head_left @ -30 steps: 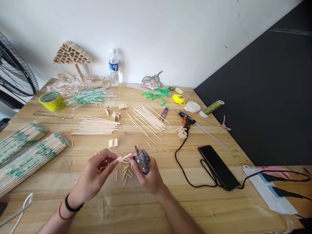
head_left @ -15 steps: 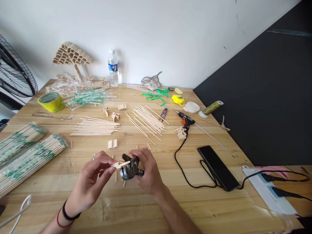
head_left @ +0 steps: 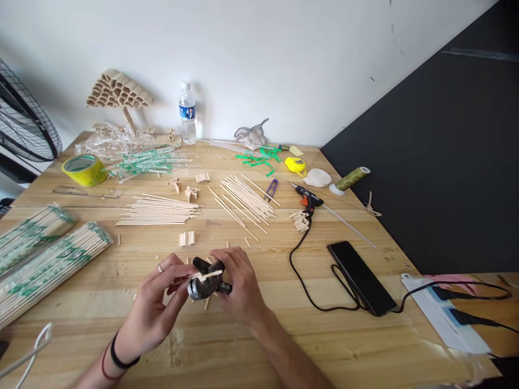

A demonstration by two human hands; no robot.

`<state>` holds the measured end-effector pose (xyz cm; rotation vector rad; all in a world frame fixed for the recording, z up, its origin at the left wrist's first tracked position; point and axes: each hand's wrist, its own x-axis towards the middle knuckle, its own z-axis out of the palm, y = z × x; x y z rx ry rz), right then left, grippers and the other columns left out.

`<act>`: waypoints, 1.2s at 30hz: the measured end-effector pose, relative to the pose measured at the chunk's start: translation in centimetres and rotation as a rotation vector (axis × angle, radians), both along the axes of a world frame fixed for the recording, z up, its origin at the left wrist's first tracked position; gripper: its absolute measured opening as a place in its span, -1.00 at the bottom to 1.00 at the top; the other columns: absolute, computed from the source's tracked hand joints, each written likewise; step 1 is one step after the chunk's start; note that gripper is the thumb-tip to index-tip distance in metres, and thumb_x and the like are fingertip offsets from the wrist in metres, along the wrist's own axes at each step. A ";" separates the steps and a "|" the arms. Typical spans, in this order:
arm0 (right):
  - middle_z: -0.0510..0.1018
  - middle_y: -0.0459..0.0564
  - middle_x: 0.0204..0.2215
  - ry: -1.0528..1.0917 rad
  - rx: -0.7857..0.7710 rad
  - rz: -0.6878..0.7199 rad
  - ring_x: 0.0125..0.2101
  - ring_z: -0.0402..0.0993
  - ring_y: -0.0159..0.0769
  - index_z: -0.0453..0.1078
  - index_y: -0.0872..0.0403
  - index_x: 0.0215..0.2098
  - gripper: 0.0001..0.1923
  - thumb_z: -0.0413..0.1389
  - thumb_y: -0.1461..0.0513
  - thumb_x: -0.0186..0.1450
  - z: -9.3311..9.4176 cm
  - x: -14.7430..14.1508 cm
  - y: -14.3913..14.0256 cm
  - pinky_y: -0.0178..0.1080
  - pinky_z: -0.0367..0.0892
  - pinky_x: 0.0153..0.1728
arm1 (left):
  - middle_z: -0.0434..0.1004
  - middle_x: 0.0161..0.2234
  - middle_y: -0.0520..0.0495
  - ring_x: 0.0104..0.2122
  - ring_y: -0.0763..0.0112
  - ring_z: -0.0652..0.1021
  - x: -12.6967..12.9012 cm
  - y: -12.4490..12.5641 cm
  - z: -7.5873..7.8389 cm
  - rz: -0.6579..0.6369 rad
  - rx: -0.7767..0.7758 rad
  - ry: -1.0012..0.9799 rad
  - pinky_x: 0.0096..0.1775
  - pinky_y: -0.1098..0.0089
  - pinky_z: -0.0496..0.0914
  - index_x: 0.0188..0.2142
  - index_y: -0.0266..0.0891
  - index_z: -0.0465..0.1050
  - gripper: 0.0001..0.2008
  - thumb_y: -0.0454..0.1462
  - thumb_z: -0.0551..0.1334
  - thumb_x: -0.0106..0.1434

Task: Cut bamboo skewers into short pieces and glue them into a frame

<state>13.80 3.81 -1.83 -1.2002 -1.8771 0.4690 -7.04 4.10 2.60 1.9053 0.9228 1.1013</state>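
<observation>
Thin wooden sticks (head_left: 212, 274) are pinched between the thumb and fingers of my left hand (head_left: 156, 297), their ends lying across the tool's head. My right hand (head_left: 243, 286) is closed around dark metal pliers (head_left: 198, 289), whose rounded jaws point left towards my left fingertips. The handles are mostly hidden by my right hand. Short cut stick pieces (head_left: 207, 303) lie on the table under the tool. Just beyond my hands sits a small bundle of short sticks (head_left: 187, 238).
Loose sticks lie in two piles, left (head_left: 160, 210) and centre (head_left: 249, 199). A glue gun (head_left: 308, 198), purple snips (head_left: 271, 190) and a phone (head_left: 362, 278) with cables are to the right. Packaged sticks (head_left: 60, 265) lie left; a water bottle (head_left: 187, 116) stands behind.
The pliers have moved slightly left, closer to my left fingers, and the sticks now lie further across their head. My left hand has shifted slightly to the right.
</observation>
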 end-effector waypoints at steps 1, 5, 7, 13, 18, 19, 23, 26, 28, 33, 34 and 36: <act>0.53 0.08 -0.10 -0.003 -0.002 -0.001 -0.11 0.41 -0.02 0.33 0.01 0.11 -0.53 0.17 0.33 0.23 0.0 0.0 0.0 -0.01 0.37 -0.07 | 0.44 -0.33 -0.06 -0.37 0.38 0.47 0.0 0.0 0.0 0.000 0.011 0.000 -0.36 0.43 0.40 0.03 -0.12 0.52 -0.76 -0.37 0.18 0.46; 0.53 0.08 -0.11 -0.015 -0.005 -0.008 -0.10 0.43 -0.01 0.35 0.00 0.12 -0.53 0.19 0.30 0.24 -0.2 0.1 0.0 0.00 0.39 -0.06 | 0.43 -0.33 -0.05 -0.35 0.37 0.46 0.1 0.1 -0.1 -0.005 0.041 0.001 -0.34 0.42 0.40 0.04 -0.11 0.52 -0.74 -0.39 0.18 0.45; 0.53 0.08 -0.11 -0.021 -0.005 -0.010 -0.10 0.43 -0.01 0.37 -0.01 0.13 -0.54 0.19 0.29 0.25 -0.2 0.1 0.1 0.00 0.39 -0.06 | 0.42 -0.33 -0.05 -0.34 0.37 0.45 0.1 0.2 -0.1 0.000 0.046 0.005 -0.33 0.42 0.39 0.04 -0.11 0.52 -0.74 -0.40 0.18 0.45; 0.54 0.08 -0.13 -0.033 -0.013 -0.018 -0.12 0.43 -0.01 0.40 -0.01 0.12 -0.56 0.21 0.28 0.26 -0.2 0.0 0.0 -0.01 0.41 -0.08 | 0.41 -0.32 -0.05 -0.34 0.37 0.42 0.3 0.0 0.0 0.012 0.056 0.044 -0.32 0.42 0.37 0.02 -0.13 0.50 -0.73 -0.44 0.15 0.44; 0.54 0.07 -0.14 -0.048 -0.033 -0.024 -0.12 0.43 -0.01 0.41 -0.01 0.10 -0.55 0.22 0.28 0.24 -0.1 0.0 0.0 -0.02 0.41 -0.08 | 0.40 -0.32 -0.05 -0.33 0.37 0.40 0.2 -0.1 0.0 0.010 0.073 0.073 -0.36 0.44 0.34 0.02 -0.16 0.49 -0.72 -0.47 0.15 0.43; 0.54 0.07 -0.14 -0.049 -0.034 -0.025 -0.12 0.43 -0.02 0.41 -0.01 0.09 -0.56 0.22 0.29 0.23 -0.1 0.0 0.0 -0.03 0.40 -0.08 | 0.41 -0.31 -0.05 -0.33 0.37 0.41 0.2 -0.1 0.0 0.007 0.072 0.070 -0.35 0.44 0.34 0.02 -0.16 0.48 -0.72 -0.47 0.15 0.42; 0.55 0.06 -0.16 -0.048 -0.036 -0.032 -0.14 0.44 -0.03 0.41 0.00 0.02 -0.59 0.21 0.32 0.19 -0.2 0.0 0.0 -0.05 0.39 -0.10 | 0.44 -0.29 -0.07 -0.31 0.35 0.43 0.2 -0.1 0.0 -0.011 0.071 0.049 -0.30 0.40 0.38 0.03 -0.16 0.48 -0.72 -0.47 0.15 0.43; 0.55 0.04 -0.21 -0.018 -0.027 -0.027 -0.18 0.44 -0.06 0.39 0.01 -0.10 -0.65 0.20 0.35 0.14 -0.2 0.0 0.0 -0.07 0.37 -0.14 | 0.43 -0.31 -0.08 -0.32 0.34 0.42 0.3 0.0 0.0 -0.006 0.075 0.039 -0.32 0.39 0.37 0.01 -0.16 0.50 -0.74 -0.44 0.15 0.44; 0.55 0.02 -0.25 0.006 -0.022 -0.026 -0.21 0.44 -0.07 0.37 0.01 -0.17 -0.68 0.19 0.37 0.10 -0.3 0.0 0.0 -0.09 0.35 -0.17 | 0.41 -0.33 -0.07 -0.35 0.34 0.41 0.3 0.0 0.1 0.009 0.072 0.037 -0.34 0.39 0.36 0.00 -0.17 0.51 -0.75 -0.43 0.15 0.45; 0.50 -0.05 -0.38 -0.001 -0.049 -0.039 -0.31 0.41 -0.13 0.30 -0.01 -0.31 -0.73 0.15 0.40 0.04 -0.1 -0.1 -0.1 -0.17 0.28 -0.29 | 0.43 -0.34 -0.06 -0.36 0.33 0.41 0.3 -0.1 0.0 0.038 0.064 0.043 -0.36 0.39 0.34 -0.02 -0.16 0.52 -0.78 -0.41 0.17 0.44; 0.48 -0.05 -0.40 -0.011 -0.055 -0.039 -0.33 0.40 -0.14 0.28 -0.01 -0.34 -0.73 0.14 0.40 0.03 0.0 -0.1 -0.1 -0.18 0.26 -0.32 | 0.43 -0.35 -0.06 -0.36 0.33 0.41 0.3 -0.1 -0.1 0.041 0.065 0.045 -0.36 0.40 0.34 -0.02 -0.16 0.51 -0.78 -0.41 0.17 0.43; 0.46 -0.07 -0.42 -0.029 -0.061 -0.044 -0.36 0.38 -0.15 0.24 -0.02 -0.38 -0.74 0.14 0.40 0.02 0.1 0.0 -0.1 -0.20 0.22 -0.35 | 0.42 -0.34 -0.06 -0.35 0.34 0.39 0.3 -0.1 -0.1 0.042 0.059 0.045 -0.37 0.40 0.34 -0.02 -0.15 0.51 -0.79 -0.40 0.18 0.44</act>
